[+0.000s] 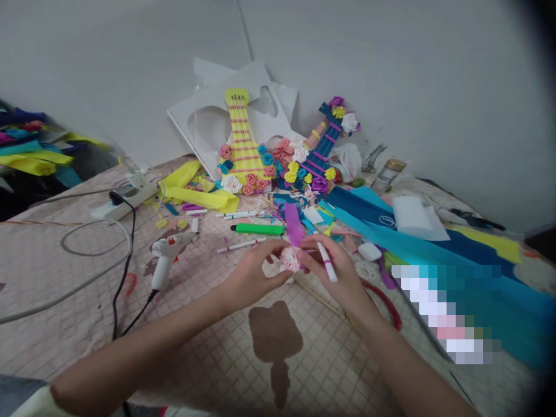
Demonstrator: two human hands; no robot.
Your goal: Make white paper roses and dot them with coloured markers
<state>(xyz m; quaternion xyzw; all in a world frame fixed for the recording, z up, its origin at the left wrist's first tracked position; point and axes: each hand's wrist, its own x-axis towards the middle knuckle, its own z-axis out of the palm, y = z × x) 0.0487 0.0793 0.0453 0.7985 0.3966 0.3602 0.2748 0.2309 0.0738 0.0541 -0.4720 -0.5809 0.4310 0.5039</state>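
Between my two hands, above the quilted table cover, is a small white paper flower (290, 259) with pink specks. My left hand (256, 272) pinches its left side with thumb and fingers. My right hand (332, 266) touches the flower's right side with its fingertips and also holds a white marker (326, 263) with a pink band, tilted across the fingers. A purple paper strip (293, 223) lies just behind the flower. A green marker (259, 229) rests to the left of that strip.
A glue gun (165, 258) with its black cord stands at left, near a power strip (124, 200). Behind are a yellow paper guitar (243, 139) and a blue one (321, 150). Blue crepe paper (417, 249) and red scissor-like handles (388, 304) lie at right.
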